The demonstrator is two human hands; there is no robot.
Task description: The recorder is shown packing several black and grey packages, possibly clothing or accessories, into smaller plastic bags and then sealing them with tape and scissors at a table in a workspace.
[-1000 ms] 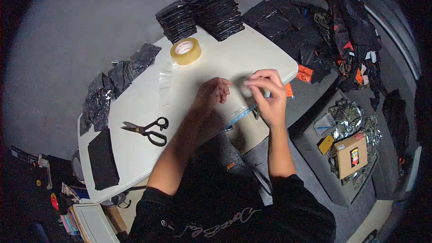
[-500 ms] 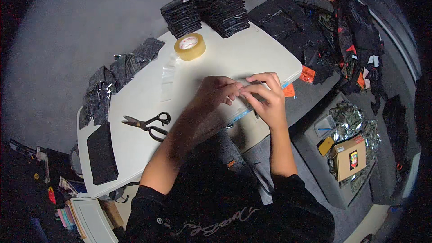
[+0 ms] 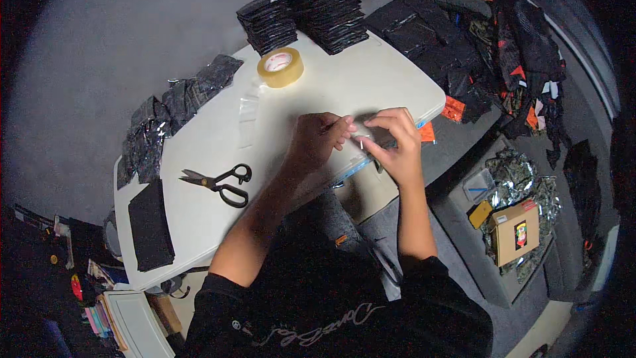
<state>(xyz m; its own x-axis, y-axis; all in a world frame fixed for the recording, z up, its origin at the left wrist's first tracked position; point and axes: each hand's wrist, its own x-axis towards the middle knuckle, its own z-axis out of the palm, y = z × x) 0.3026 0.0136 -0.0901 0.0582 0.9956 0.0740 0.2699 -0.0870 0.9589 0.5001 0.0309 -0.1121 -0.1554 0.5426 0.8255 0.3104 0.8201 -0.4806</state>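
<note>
Above the white table (image 3: 199,225), my left hand (image 3: 318,138) pinches at its fingertips something too small to make out. My right hand (image 3: 399,146) faces it with fingers curved and apart; a small pale, shiny bit (image 3: 362,142) shows at its thumb tip, whether held I cannot tell. Behind my hands are a roll of clear yellowish tape (image 3: 285,76) and some translucent strips (image 3: 247,113) lying flat. Black scissors (image 3: 209,181) lie left of my left forearm. Flat black sheets (image 3: 150,225) rest at the table's left end.
Two tall stacks of folded black packets (image 3: 324,13) stand on the far edge. Crinkled black plastic (image 3: 149,132) lines the left edge. Black and orange material (image 3: 517,73) heaps at the right. A grey bin (image 3: 464,238) with a cardboard box (image 3: 513,235) and foil (image 3: 510,169) sits lower right.
My two hands have drawn closer, their fingertips meeting; since half a second ago the right thumb and forefinger have spread slightly. The table sits a little higher and further right in view.
</note>
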